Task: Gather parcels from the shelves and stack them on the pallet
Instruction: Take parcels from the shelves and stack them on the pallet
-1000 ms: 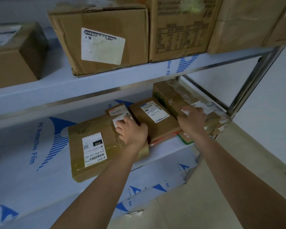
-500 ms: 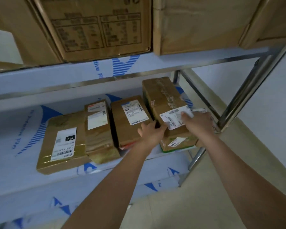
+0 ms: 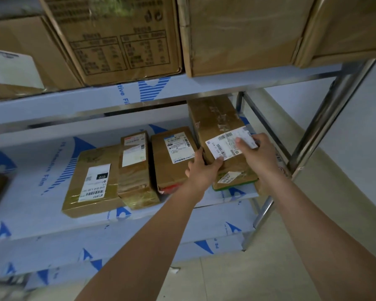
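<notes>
Leftmost on the middle shelf lies a flat parcel with a barcode label, then a narrow parcel and a brown parcel just beside it. Next, the left hand grips the near left corner of the big taped parcel, fingers curled round its edge. Rightmost, the right hand holds that parcel's right side, fingers clenched over its white label.
</notes>
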`<state>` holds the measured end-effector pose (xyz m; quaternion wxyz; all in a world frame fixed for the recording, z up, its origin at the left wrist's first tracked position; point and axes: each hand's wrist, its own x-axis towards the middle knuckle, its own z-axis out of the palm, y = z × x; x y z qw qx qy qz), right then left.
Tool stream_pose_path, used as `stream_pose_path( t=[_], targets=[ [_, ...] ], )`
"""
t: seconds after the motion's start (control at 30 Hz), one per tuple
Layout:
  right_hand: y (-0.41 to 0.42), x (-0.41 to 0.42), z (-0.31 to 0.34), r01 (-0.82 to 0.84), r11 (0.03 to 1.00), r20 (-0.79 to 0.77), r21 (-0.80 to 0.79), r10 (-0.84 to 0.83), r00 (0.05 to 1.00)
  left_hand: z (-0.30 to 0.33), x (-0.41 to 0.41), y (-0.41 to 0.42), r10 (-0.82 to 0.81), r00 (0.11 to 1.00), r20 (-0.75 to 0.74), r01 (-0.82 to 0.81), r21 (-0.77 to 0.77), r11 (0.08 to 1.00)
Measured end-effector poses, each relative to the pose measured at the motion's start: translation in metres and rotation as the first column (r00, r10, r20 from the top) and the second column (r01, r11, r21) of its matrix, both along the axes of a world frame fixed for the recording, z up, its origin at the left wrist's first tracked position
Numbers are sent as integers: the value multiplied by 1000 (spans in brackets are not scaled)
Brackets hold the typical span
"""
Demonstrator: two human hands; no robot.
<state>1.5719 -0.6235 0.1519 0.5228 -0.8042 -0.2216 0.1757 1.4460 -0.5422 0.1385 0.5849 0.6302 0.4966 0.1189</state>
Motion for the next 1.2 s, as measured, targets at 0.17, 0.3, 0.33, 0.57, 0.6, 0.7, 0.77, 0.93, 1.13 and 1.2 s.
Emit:
stream_pose_path(
  t=[0.17,0.3,0.33,0.57,0.6,0.7,0.77,0.93,1.13,1.2],
  targets=[
    [0,-3,25,50,983,-122,174,-29,992,26,-1,-5,17,989,150,-5,-85,996],
    [5,-6,46,75,968,-179,238,-32,983,50,-11,-8,38,932,361,12,-137,990],
    [6,-7,49,77,966,-195,246,-29,980,53,-13,-7,51,919,391,9,-148,989],
    [17,-35,58,-36,973,-242,226,92,966,60,-43,2,193,892,408,-103,-232,967],
    [18,-43,58,-74,975,-233,209,123,965,58,-51,3,241,890,386,-137,-276,951],
    [20,-65,58,-168,976,-217,136,195,956,54,-74,0,328,891,313,-216,-343,914],
    [18,-80,61,-221,967,-206,128,244,948,52,-89,0,371,883,287,-264,-350,899],
    [11,-119,67,-251,962,-198,104,268,943,64,-129,-4,413,845,339,-304,-332,893],
    [2,-184,79,-317,941,-257,121,338,906,78,-209,-8,390,843,370,-264,-347,900],
    [3,-206,81,-324,938,-294,121,346,891,84,-237,-10,397,836,380,-262,-361,895]
  ],
)
